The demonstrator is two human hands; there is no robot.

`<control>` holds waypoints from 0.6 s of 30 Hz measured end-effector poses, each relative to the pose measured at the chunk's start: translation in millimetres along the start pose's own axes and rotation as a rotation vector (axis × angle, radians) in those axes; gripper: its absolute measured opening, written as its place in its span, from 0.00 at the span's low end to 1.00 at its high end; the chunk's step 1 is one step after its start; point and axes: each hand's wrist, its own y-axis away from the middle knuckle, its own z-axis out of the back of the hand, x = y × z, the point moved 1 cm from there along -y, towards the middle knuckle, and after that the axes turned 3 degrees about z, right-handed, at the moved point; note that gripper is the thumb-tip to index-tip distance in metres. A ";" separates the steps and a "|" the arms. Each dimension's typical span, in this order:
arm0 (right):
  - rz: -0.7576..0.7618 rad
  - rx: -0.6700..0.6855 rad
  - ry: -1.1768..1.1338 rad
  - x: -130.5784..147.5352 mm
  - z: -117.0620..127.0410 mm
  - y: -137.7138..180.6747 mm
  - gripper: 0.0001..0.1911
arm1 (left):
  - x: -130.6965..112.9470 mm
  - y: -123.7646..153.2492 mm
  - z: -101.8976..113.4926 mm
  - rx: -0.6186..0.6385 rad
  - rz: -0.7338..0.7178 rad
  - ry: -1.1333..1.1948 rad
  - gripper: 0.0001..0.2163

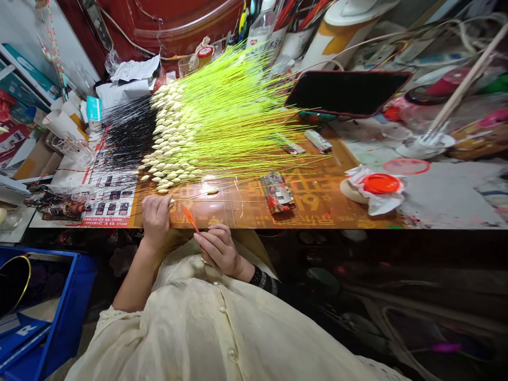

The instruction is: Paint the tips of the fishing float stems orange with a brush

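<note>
Near edge of the desk, lower middle of the frame: the left hand (156, 219) and right hand (219, 248) sit just above the front of a cream buttoned blouse (222, 328).
Left hand: its fingers (155, 203) curl closed, seemingly pinching a thin yellow-green stem (222, 200) just below its cream bud (172, 201).
Right hand: its fingers (210, 235) curl inward, with a slim orange sliver (191, 219) held among them, its tip angled toward the left hand; its material is hard to tell.
Upper middle of the frame: a broad fan of neon yellow-green stems (242, 111) with cream buds (170, 135) lies on the orange printed desk (337, 209).
Handling: the stems look light and springy and the buds delicate, so the stem just below the bud seems the best hold.
Surroundings: black bristly stems (130, 132) lie left of the fan on a printed paper sheet (113, 193); a red-and-silver packet (277, 193) lies to the right. Overhanging stems could snag on the black tablet (345, 92).
</note>
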 end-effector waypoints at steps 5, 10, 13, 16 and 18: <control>-0.001 0.003 0.055 -0.9 3.9 -2.0 0.24 | -9.5 -9.5 2.8 0.020 -0.052 -0.042 0.14; -0.019 -0.060 0.045 -0.5 11.0 -11.0 0.29 | -18.7 -15.4 5.4 0.026 -0.042 -0.121 0.15; -0.040 -0.088 0.041 0.0 14.3 -14.9 0.30 | -20.7 -14.2 7.3 0.055 -0.008 -0.110 0.15; -0.037 -0.092 0.034 -0.6 15.6 -15.2 0.32 | -20.0 -11.4 8.7 0.115 0.044 -0.067 0.17; -0.039 -0.085 0.025 -2.1 15.6 -13.3 0.32 | -18.7 -9.9 9.7 0.143 0.075 -0.037 0.17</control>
